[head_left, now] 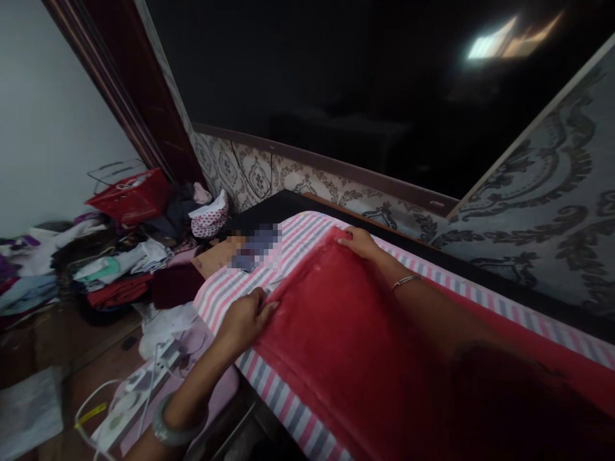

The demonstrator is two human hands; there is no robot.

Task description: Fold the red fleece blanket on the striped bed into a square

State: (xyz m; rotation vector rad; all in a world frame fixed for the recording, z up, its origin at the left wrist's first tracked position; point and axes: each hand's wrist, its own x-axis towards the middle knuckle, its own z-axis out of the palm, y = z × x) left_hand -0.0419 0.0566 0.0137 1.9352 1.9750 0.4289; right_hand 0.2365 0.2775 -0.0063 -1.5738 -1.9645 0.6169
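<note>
A plush red cloth point(327, 314) lies spread over a striped pink, grey and white cover point(307, 240). My left hand point(244, 322) grips the cloth's left edge near its front corner, thumb on top and fingers curled at the rim. At the far corner, my right hand point(361, 244) pinches the same cloth between thumb and fingers. A grey bangle sits on my left wrist and a thin silver one on my right. Just beyond the left hand, a blurred-out patch on the cover hides what lies there.
A large dark TV screen point(327, 70) spans the patterned wall behind. Heaped clothes point(120, 269) and a red basket point(132, 195) are at the left. A white power strip point(139, 390) with cables rests on a pink-covered seat point(223, 387) beside the cover.
</note>
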